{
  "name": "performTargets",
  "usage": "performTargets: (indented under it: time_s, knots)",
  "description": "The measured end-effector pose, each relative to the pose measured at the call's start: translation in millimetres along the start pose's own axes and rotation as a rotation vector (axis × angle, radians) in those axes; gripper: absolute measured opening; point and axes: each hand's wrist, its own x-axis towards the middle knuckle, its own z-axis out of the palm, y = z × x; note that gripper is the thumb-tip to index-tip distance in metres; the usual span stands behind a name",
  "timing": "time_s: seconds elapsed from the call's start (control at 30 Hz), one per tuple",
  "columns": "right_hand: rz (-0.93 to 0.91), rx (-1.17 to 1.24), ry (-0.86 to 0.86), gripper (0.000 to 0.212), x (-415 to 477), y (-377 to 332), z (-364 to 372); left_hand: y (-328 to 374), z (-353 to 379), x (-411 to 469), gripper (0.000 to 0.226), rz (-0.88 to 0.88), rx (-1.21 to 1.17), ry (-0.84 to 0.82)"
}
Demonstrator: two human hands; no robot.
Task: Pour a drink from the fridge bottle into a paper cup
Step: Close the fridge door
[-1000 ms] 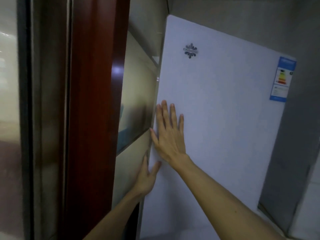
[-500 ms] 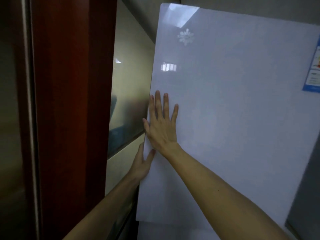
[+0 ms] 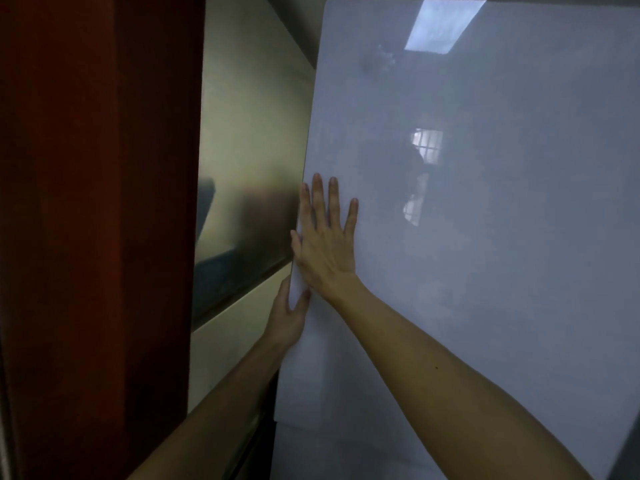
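- One fridge door (image 3: 485,271), white and glossy, fills the right half of the view. Its left edge runs from the top centre down to the lower middle, and it looks closed or nearly so.
- Two hands are on it, both near that left edge, on two bare forearms that come up from the bottom of the view.
- The right hand (image 3: 325,244) lies flat on the door's front face, just inside the edge. Its four fingers are straight, point upward and are slightly spread, with the thumb alongside the edge.
- The left hand (image 3: 287,317) is lower, just below the right wrist. It holds the door's edge, with one thumb on the front face and the fingers going up along and behind the edge, mostly hidden.
- Two bright reflections show in the door: one rectangular light (image 3: 443,26) at the top and one barred window (image 3: 427,145) near the middle.
- One faint emblem (image 3: 379,60) near the top of the door is too blurred to read.
- Below the door's lower edge there is a second white panel (image 3: 329,455).
- To the left of the door stands one shiny metal panel (image 3: 249,150), with one cream panel (image 3: 235,341) under it.
- One dark red-brown wooden post (image 3: 97,237) fills the left side of the view.
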Motion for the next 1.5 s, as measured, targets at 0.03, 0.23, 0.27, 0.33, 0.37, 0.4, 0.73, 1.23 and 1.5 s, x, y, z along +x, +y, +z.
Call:
performTargets:
  time_s: [0.03,0.23,0.27,0.33,0.37,0.4,0.73,1.23,1.5]
  knots:
    - [-0.005,-0.002,-0.006,0.075,1.5,1.8,2.7,-1.8,0.8,2.0,0.053,-0.01,0.01,0.006]
    - [0.003,-0.006,-0.01,0.075,6.6,5.0,14.8,-8.0,6.7,19.7,0.052,-0.081,-0.002,0.048]
    - [0.005,-0.007,-0.012,0.075,7.6,5.5,16.0,-8.3,7.7,22.1,0.052,-0.099,-0.006,0.058]
    - [0.003,-0.005,-0.015,0.075,9.4,6.2,17.8,-9.8,7.6,21.0,0.055,-0.041,0.032,0.014]
    - [0.0,-0.003,-0.016,0.075,10.2,6.5,18.7,-10.2,7.3,20.1,0.056,-0.014,0.046,-0.004]
    - [0.0,-0.003,-0.014,0.075,10.3,6.8,19.9,-9.7,7.1,19.8,0.055,-0.008,0.041,-0.009]
    - [-0.012,-0.002,0.004,0.074,12.8,12.8,29.4,-9.6,10.3,23.8,0.056,-0.026,0.02,0.004]
    - [-0.027,-0.006,-0.128,0.073,10.0,13.9,7.0,17.6,-2.6,11.2,0.071,0.034,0.308,-0.042]
    - [-0.071,0.212,-0.263,0.063,-27.8,21.8,-45.6,68.0,-19.4,-24.0,0.076,0.108,0.913,-0.253]
